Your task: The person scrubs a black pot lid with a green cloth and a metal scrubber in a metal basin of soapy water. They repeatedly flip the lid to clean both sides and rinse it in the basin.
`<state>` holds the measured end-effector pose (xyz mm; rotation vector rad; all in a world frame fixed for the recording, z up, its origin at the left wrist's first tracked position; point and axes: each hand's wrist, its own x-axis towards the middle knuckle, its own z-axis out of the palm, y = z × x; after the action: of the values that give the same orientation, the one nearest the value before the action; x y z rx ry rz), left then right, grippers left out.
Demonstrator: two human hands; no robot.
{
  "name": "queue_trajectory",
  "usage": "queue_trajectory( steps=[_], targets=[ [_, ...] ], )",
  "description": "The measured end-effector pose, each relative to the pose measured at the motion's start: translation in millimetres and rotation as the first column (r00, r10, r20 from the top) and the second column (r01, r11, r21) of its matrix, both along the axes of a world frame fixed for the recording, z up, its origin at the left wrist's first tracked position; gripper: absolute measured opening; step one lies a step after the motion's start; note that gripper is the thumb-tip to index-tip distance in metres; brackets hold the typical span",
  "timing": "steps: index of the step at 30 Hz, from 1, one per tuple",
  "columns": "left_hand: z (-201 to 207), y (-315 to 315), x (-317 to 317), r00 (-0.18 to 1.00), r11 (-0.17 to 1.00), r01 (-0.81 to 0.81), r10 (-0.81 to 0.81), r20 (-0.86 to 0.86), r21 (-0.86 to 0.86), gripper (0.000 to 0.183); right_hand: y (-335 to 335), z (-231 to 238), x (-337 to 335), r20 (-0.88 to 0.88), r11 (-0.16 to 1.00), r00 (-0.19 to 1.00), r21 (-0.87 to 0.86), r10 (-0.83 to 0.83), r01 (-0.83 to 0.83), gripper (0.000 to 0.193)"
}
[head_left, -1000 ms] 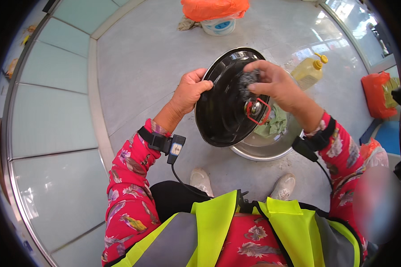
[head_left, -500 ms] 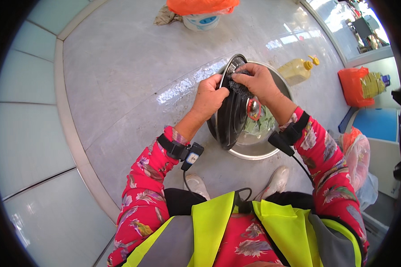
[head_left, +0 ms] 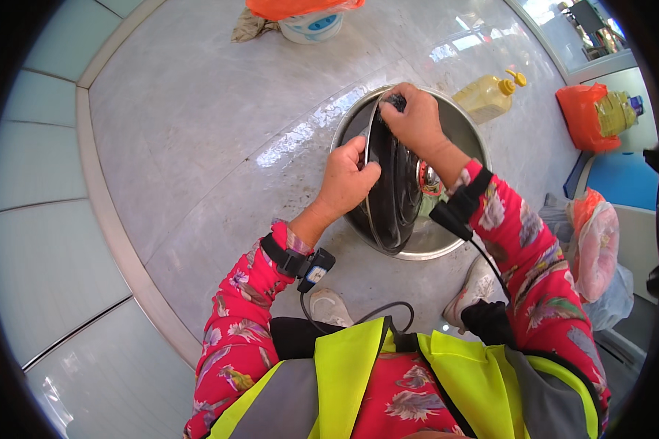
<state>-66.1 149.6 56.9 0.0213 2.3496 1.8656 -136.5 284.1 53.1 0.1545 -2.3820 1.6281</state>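
Observation:
A dark pot lid (head_left: pixel 390 194) with a metal rim and a red-ringed knob stands tilted on edge over a round steel basin (head_left: pixel 482 150). My left hand (head_left: pixel 346 179) grips the lid's left rim between thumb and fingers. At the lid's upper edge, my right hand (head_left: pixel 417 128) presses a dark wire scourer (head_left: pixel 397 102) against the surface, its fingers closed over most of it. Something green in the basin shows only partly behind the lid and my right forearm.
Right of the basin lies a yellowish pump bottle (head_left: pixel 485 99). A white bucket (head_left: pixel 311 28) with an orange bag stands at the far side. Along the right are an orange bag (head_left: pixel 586 117) with a yellow bottle and plastic bags (head_left: pixel 597 249). Wet patches shine on the grey floor.
My right hand has moved up with the scourer to the lid's upper edge. The lid has shifted slightly right and lower, covering more of the green stuff.

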Motion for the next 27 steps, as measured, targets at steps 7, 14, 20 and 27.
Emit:
queue_trajectory(
  steps=[7,14,20,27],
  targets=[
    [-1.1,-5.7,11.0,1.000,1.000,-0.016,0.016,-0.004,-0.016,0.011,-3.0,-16.4,-10.2,0.021,0.993,0.994,0.029,0.110,-0.111,0.021],
    [17.5,-61.7,19.1,0.992,0.992,-0.121,0.120,0.035,0.025,0.015,-66.1,-15.0,-6.6,0.034,0.962,0.962,0.036,0.271,-0.272,0.023],
    [23.0,-83.5,26.7,0.999,0.998,-0.001,-0.001,0.040,0.067,0.016,-59.2,-73.1,-72.0,0.316,0.975,0.948,0.219,-0.030,-0.042,0.026],
    [10.9,-100.5,32.4,0.995,0.980,-0.026,0.006,0.098,0.198,0.027,9.2,-124.4,-81.0,0.251,0.862,0.898,-0.457,0.362,-0.220,0.025]
  ],
)
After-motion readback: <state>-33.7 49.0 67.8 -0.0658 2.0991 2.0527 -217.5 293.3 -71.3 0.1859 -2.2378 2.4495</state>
